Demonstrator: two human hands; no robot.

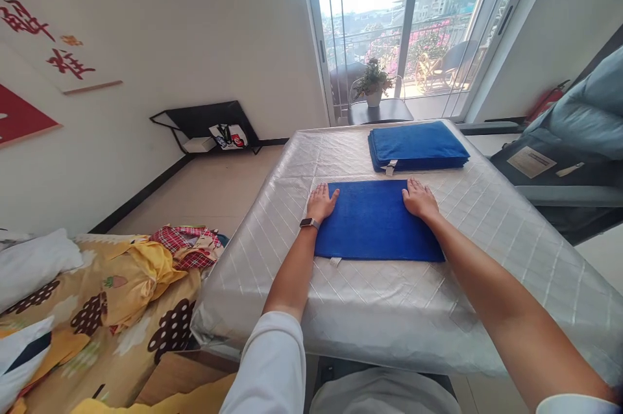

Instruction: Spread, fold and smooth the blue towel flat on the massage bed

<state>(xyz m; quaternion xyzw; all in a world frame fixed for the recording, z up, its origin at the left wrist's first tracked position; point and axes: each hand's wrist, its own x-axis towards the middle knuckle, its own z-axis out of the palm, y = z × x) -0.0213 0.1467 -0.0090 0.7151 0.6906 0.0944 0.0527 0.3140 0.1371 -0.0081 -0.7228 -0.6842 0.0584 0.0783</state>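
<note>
A folded blue cloth (374,222), towel-like, lies flat in front of me on the table, with a small white tag at its near edge. My left hand (322,202) rests on its far left corner, fingers stretched out and partly over the tablecloth. On the far right corner lies my right hand (419,198), also flat with the fingers extended. Neither hand grips anything. Just beyond the right hand sits a stack of folded blue cloths (418,145), with a white tag hanging from its front left side.
A silvery quilted cover (272,232) drapes the table. Left of it, a bed (121,329) holds yellow clothes and a white pillow. A chair with a potted plant (374,86) stands by the glass door. Grey chairs (564,193) flank the right side.
</note>
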